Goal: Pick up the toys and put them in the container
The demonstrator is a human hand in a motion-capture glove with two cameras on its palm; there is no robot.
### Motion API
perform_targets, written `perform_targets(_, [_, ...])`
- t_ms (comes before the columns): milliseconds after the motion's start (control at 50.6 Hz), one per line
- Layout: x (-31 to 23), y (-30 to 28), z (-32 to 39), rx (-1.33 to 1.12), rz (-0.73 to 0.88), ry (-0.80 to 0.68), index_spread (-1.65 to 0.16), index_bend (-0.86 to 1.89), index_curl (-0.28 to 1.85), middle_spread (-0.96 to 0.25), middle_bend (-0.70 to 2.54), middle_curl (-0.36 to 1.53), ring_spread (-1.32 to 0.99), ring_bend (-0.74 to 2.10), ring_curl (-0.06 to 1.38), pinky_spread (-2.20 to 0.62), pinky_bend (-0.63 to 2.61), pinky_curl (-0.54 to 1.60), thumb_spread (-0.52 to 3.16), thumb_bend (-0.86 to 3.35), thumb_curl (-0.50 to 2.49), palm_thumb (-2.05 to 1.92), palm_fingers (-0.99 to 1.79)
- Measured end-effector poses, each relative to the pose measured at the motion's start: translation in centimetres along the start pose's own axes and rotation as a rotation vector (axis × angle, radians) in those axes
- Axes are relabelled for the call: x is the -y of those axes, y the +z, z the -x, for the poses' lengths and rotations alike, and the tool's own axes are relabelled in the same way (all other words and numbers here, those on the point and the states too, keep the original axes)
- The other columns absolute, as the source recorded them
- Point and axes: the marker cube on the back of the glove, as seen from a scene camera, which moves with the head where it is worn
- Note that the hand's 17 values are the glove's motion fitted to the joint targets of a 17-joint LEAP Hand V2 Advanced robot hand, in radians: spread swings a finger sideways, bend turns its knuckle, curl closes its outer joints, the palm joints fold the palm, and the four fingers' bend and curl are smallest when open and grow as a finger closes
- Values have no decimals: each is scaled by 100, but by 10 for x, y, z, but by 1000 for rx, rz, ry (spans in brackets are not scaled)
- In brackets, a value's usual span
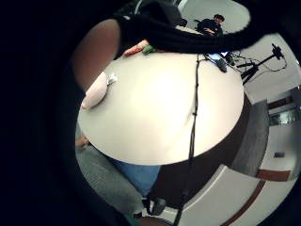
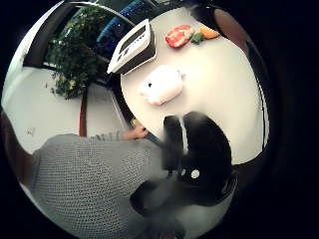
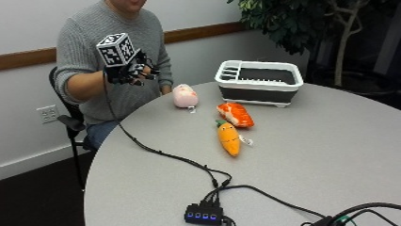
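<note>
- Toys lie on the round grey table [image 3: 325, 150], three of them, none yet in the container [image 3: 260, 81].
- Pink plush [image 3: 185, 96] [image 2: 162, 84] [image 1: 95, 91] sits near the table edge closest to the person, at about 9 o'clock from the container, apart from it.
- Orange-and-white plush [image 3: 236, 114] [image 2: 179, 36] (it looks like a piece of salmon sushi) lies at roughly 7 o'clock from the container, near its front wall but not touching.
- Carrot plush [image 3: 228, 138] [image 2: 208, 33] lies at 6 o'clock from the orange-and-white one, its green top pointing toward it; the two are just beside each other.
- Container is a white tray-like bin with a dark lower body, standing upright toward the far side of the table; nothing shows inside it from the outside view.
- Right hand [image 3: 130, 71] is raised in the air in front of the person's chest, off the table and well apart from every toy, at about 10 o'clock from the pink plush.
- Its gloved fingers hang loosely curled and hold nothing.
- Bare hand [image 2: 134, 132] shows at the table edge below the pink plush in the thumb-side palm view; its fingers cannot be made out.
- Black cable [image 3: 169, 155] trails across the table to a small hub [image 3: 204, 214] near the front edge.
</note>
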Motion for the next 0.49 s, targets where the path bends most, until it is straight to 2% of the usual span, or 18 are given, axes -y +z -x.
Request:
perform_targets(158, [4,0,-2,3,-3,20,-26,23,13,-15,14,5,-12,23,7,3,54,17,99,5,4,1,12])
perform_targets(356, [15,4,1,2,18,17,-33,24,20,-18,16,11,-15,27,12,4,58,22,135,4,10,-1,7])
perform_targets(415, [40,0,8,5,10,-34,-34,25,22,-19,16,12,-16,27,13,4,59,23,141,4,12,-1,6])
perform_targets(494, [107,-9,13,20,-14,-124,-35,25,24,-19,17,14,-17,29,14,4,60,24,147,3,14,-2,5])
